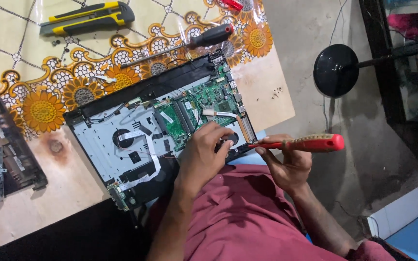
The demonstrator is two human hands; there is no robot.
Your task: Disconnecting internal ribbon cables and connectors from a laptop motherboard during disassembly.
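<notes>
A red-handled screwdriver [300, 143] is gripped by the right hand [286, 166], its long axis level, tip aimed left at the opened laptop chassis [122, 145] (green motherboard [204, 104] inside). There the left hand [204, 150] is pressed, fingers curled. Farther off lies a yellow utility knife [87, 18].

I see soft, even daylight, glare on the plastic-covered patterned cloth [122, 43] at top, soft shadows under the hands, dim blurry right edge, slight wide-angle bending, centre sharp.
</notes>
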